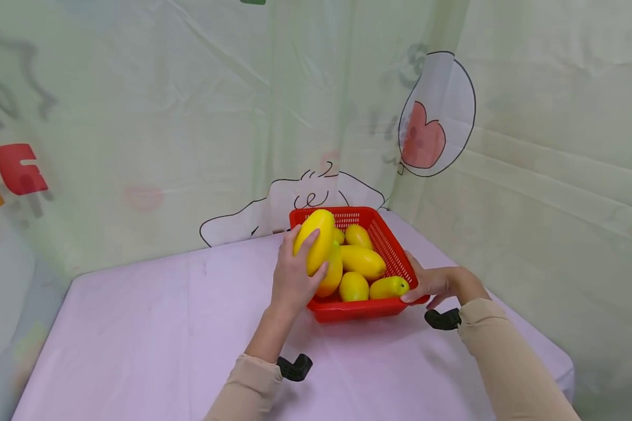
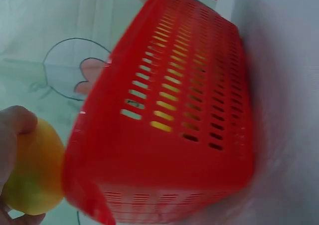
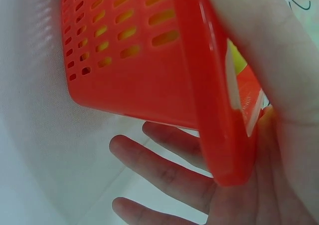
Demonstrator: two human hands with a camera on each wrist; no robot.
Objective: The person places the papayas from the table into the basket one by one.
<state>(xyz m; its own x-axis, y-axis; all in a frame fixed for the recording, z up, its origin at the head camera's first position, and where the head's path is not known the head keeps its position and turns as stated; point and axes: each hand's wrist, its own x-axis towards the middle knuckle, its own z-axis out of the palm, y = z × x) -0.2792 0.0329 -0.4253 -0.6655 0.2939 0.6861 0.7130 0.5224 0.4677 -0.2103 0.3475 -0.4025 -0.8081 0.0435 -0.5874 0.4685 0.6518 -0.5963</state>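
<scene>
My left hand (image 1: 293,275) grips a large yellow mango (image 1: 318,237) above the left side of a red plastic basket (image 1: 337,311). In the left wrist view, the same mango (image 2: 37,170) shows an orange and green tint beside the basket's rim. My right hand (image 1: 433,282) holds the basket's near right corner. The right wrist view shows its thumb over the rim (image 3: 219,110) and its fingers (image 3: 164,177) spread outside the wall. Several yellow fruits lie in the basket, among them a long one (image 1: 362,262) and a rounder one (image 1: 354,287).
The basket stands on a table with a pale lilac cloth (image 1: 137,327), near its back edge. Pale printed curtains (image 1: 189,128) hang behind and to the right. Black wrist cameras (image 1: 295,368) are strapped at both sleeves.
</scene>
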